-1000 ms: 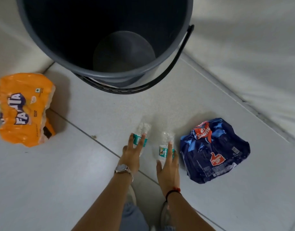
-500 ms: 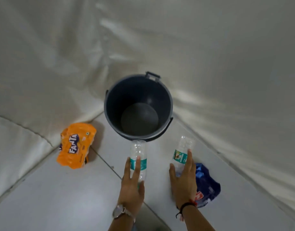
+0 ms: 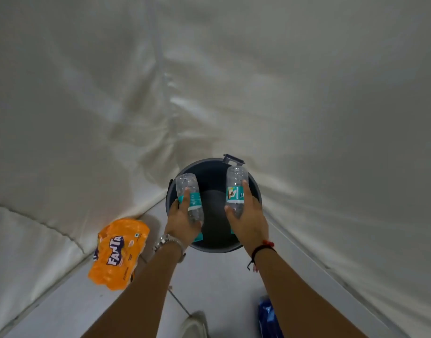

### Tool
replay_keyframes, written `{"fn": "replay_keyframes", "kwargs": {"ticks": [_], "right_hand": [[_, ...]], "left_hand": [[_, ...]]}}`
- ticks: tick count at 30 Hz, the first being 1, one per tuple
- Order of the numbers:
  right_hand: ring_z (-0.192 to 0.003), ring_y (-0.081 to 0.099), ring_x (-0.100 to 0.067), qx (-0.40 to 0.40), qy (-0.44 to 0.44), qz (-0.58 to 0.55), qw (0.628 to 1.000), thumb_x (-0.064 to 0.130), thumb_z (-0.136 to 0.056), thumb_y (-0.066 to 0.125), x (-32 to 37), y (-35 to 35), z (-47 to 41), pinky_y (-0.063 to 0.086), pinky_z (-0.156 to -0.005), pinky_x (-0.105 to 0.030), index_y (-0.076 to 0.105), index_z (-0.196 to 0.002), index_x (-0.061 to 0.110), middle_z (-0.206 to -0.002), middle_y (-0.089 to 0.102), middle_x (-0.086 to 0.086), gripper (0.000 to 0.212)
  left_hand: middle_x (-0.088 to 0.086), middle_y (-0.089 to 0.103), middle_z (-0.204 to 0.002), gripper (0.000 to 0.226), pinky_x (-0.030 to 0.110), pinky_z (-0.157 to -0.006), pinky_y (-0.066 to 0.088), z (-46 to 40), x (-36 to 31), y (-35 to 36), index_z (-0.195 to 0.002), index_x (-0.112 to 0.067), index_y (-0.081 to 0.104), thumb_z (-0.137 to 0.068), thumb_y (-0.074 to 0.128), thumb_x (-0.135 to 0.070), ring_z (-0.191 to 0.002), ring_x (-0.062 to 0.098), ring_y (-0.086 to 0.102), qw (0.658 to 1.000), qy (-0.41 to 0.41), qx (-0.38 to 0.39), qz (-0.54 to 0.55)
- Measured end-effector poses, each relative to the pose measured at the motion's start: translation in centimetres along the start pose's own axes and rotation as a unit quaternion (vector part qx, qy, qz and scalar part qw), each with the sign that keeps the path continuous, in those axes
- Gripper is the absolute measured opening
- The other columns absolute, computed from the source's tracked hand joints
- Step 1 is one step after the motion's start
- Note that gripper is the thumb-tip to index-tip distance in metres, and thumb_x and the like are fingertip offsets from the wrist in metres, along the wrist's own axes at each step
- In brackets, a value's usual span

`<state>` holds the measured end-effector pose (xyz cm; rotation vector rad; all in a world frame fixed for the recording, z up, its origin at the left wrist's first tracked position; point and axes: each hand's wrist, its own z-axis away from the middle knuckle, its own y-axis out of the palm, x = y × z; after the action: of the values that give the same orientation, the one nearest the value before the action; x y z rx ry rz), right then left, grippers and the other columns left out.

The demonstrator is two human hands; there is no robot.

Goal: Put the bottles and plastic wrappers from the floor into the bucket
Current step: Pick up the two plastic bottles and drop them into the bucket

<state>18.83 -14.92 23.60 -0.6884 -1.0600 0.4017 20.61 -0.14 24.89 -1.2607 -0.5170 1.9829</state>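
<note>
A dark grey bucket [image 3: 254, 189] stands on the floor in the corner, its inside bare. My left hand [image 3: 181, 222] grips a clear plastic bottle with a teal label [image 3: 187, 189] over the bucket's left rim. My right hand [image 3: 250, 217] grips a second clear bottle with a teal label [image 3: 236, 184] over the bucket's right half. Both bottles point away from me, above the opening. An orange Fanta wrapper [image 3: 118, 253] lies on the floor to the left. A blue wrapper [image 3: 268, 318] shows at the bottom edge, mostly hidden by my right forearm.
White sheeting [image 3: 331, 118] covers the walls on both sides and meets behind the bucket. The floor [image 3: 217, 276] is pale tile with a seam running toward me. A shoe tip [image 3: 193, 324] shows at the bottom.
Both hands lifted the bottles off the floor and carried them forward until they are over the bucket's mouth. The view has risen, so the bucket looks smaller.
</note>
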Motion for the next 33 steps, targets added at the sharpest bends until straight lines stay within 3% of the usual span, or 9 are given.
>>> {"fn": "replay_keyframes", "kwargs": {"ticks": [5, 11, 14, 17, 21, 28, 33], "right_hand": [[-0.112, 0.055, -0.028, 0.031, 0.050, 0.036, 0.998, 0.031, -0.089, 0.056, -1.0, 3.2, -2.8, 0.055, -0.088, -0.041, 0.005, -0.146, 0.027, -0.136, 0.040, -0.015, 0.076], [-0.116, 0.053, -0.030, 0.050, 0.053, 0.060, 0.996, 0.030, -0.091, 0.052, -2.8, 6.3, -5.3, 0.050, -0.093, -0.041, 0.009, -0.146, 0.023, -0.145, 0.033, -0.016, 0.070], [-0.132, 0.037, -0.035, 0.050, 0.060, 0.105, 0.991, 0.031, -0.093, 0.046, -3.8, 7.2, -5.2, 0.045, -0.100, -0.046, 0.006, -0.146, 0.024, -0.155, 0.016, -0.014, 0.067], [-0.143, 0.015, -0.033, 0.037, 0.038, 0.154, 0.987, 0.034, -0.096, 0.038, -4.8, 7.1, -4.4, 0.026, -0.114, -0.047, 0.006, -0.147, 0.021, -0.158, 0.009, -0.010, 0.061], [-0.146, 0.000, -0.028, 0.009, -0.015, 0.230, 0.973, 0.038, -0.098, 0.029, -5.5, 5.2, -3.8, -0.002, -0.118, -0.045, 0.005, -0.147, 0.019, -0.159, 0.003, -0.009, 0.058], [-0.146, 0.007, -0.027, -0.017, -0.059, 0.257, 0.964, 0.041, -0.097, 0.025, -6.8, 1.0, -0.5, -0.006, -0.115, -0.049, 0.007, -0.147, 0.019, -0.158, 0.010, -0.010, 0.058], [-0.146, 0.011, -0.023, -0.013, -0.035, 0.254, 0.966, 0.038, -0.098, 0.027, -11.9, -1.4, 6.4, -0.012, -0.110, -0.044, 0.011, -0.147, 0.020, -0.158, 0.012, -0.007, 0.054]], "left_hand": [[0.011, 0.012, -0.151, 0.082, 0.039, -0.098, 0.044, -4.6, 2.6, 1.5, -0.141, -0.034, -0.005, -0.086, 0.054, -0.017, -0.127, 0.032, 0.038, 0.997, 0.008, 0.062, -0.041], [0.010, -0.006, -0.155, 0.081, 0.043, -0.098, 0.045, -7.6, 4.5, 4.3, -0.141, -0.035, -0.006, -0.086, 0.052, -0.017, -0.125, 0.034, 0.040, 0.991, 0.023, 0.066, -0.119], [0.009, -0.009, -0.155, 0.079, 0.044, -0.099, 0.042, -7.1, 5.1, 5.4, -0.142, -0.032, -0.004, -0.086, 0.050, -0.016, -0.126, 0.034, 0.038, 0.991, 0.035, 0.026, -0.127], [0.015, -0.001, -0.155, 0.078, 0.049, -0.113, 0.019, -5.9, 5.6, 6.2, -0.143, -0.024, -0.001, -0.086, 0.051, -0.021, -0.139, 0.037, 0.015, 0.979, 0.061, -0.063, -0.184], [0.013, -0.004, -0.155, 0.080, 0.054, -0.113, 0.003, -4.7, 5.6, 5.6, -0.137, -0.027, -0.013, -0.086, 0.048, -0.032, -0.142, 0.034, -0.002, 0.963, 0.071, -0.106, -0.237], [0.017, 0.004, -0.154, 0.072, 0.058, -0.111, 0.005, -0.3, 3.8, 4.9, -0.143, -0.019, 0.003, -0.087, 0.047, -0.034, -0.141, 0.036, 0.006, 0.961, 0.079, -0.134, -0.230], [0.021, 0.015, -0.152, 0.071, 0.058, -0.109, 0.011, 7.2, 4.2, 8.9, -0.142, -0.015, 0.008, -0.087, 0.051, -0.027, -0.139, 0.037, 0.017, 0.966, 0.094, -0.135, -0.200]]}}
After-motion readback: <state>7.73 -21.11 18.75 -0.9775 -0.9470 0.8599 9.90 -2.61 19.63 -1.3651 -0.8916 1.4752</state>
